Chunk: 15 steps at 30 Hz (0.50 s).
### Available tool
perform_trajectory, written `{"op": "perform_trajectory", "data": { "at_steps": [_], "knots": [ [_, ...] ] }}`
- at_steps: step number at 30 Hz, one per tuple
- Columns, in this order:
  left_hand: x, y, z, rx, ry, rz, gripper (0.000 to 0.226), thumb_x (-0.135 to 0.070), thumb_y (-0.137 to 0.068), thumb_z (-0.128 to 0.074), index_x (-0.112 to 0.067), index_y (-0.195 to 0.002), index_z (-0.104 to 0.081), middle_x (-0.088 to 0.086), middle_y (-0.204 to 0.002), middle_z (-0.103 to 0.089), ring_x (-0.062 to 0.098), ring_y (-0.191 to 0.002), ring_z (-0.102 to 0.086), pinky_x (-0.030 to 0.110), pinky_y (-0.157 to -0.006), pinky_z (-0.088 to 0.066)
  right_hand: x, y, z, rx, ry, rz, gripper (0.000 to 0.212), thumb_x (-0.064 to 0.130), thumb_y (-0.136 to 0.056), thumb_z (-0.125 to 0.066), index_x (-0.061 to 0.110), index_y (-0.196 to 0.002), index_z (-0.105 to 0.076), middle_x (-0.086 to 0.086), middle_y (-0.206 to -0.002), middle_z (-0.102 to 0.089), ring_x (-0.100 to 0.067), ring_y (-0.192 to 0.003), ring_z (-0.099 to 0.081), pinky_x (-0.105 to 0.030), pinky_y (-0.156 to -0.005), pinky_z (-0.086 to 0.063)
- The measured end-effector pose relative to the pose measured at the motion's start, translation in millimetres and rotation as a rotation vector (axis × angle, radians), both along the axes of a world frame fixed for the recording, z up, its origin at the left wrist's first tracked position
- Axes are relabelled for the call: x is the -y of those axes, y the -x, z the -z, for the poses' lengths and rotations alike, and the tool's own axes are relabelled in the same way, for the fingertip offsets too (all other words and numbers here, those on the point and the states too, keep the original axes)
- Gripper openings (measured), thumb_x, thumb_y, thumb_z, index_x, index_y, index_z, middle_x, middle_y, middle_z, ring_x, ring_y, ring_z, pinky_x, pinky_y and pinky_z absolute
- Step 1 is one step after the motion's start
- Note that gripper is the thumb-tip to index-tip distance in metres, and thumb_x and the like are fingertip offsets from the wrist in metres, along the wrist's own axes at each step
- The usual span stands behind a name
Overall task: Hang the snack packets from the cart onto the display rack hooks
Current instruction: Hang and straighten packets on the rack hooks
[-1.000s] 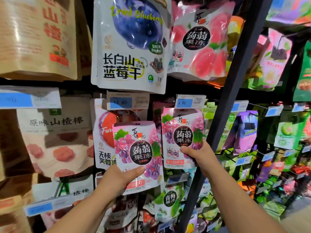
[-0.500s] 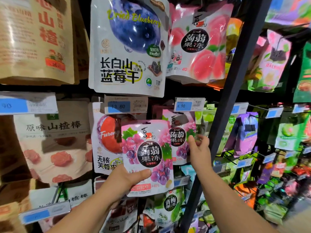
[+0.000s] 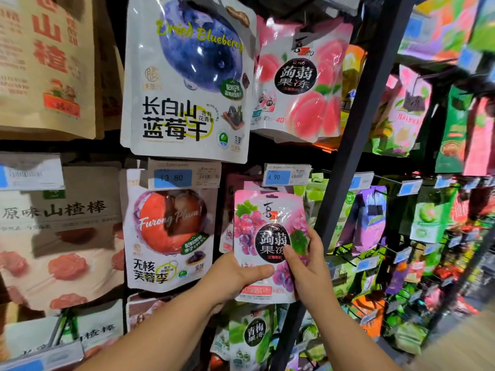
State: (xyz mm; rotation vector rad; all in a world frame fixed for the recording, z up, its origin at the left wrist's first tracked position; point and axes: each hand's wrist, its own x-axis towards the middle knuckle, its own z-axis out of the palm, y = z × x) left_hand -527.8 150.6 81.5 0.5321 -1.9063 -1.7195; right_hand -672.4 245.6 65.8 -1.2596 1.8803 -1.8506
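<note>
Gripping the grape packet (image 3: 263, 218) by its lower half, the left hand (image 3: 235, 277) and right hand (image 3: 308, 266) clamp thumbs on its front, fingers mostly hidden behind. Whether its top, just under the price tag (image 3: 286, 175), sits on a hook cannot be told.

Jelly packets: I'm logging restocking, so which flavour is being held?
The grape packet, under the 4.90 price tag; left hand and right hand both grip it. The peach packet hangs above, the green packet below.
</note>
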Motion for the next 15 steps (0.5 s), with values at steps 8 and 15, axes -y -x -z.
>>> {"op": "perform_trajectory", "data": {
  "at_steps": [8, 15],
  "knots": [
    [14, 26, 4, 0.001, -0.009, 0.015, 0.022, -0.022, -0.078, -0.079, -0.024, -0.098, -0.071, -0.014, -0.086, -0.075, 0.007, -0.086, -0.071, 0.016, -0.075, -0.051, 3, 13, -12, -0.080, -0.005, 0.075, 0.069, 0.045, -0.086, -0.059, 0.047, -0.145, -0.024, 0.025, -0.141, -0.037, 0.002, -0.130, -0.039, -0.024, -0.103, -0.036],
    [23, 35, 4, -0.030, -0.103, -0.046, 0.010, -0.014, -0.082, -0.075, -0.009, -0.089, -0.070, -0.018, -0.050, -0.062, -0.008, -0.046, -0.058, 0.004, -0.048, -0.040, 19, 18, -19, -0.135, -0.073, 0.080, 0.069, 0.031, -0.095, -0.059, 0.063, -0.137, -0.015, 0.054, -0.120, -0.023, 0.041, -0.097, -0.031, -0.001, -0.079, -0.035]
  ]
}}
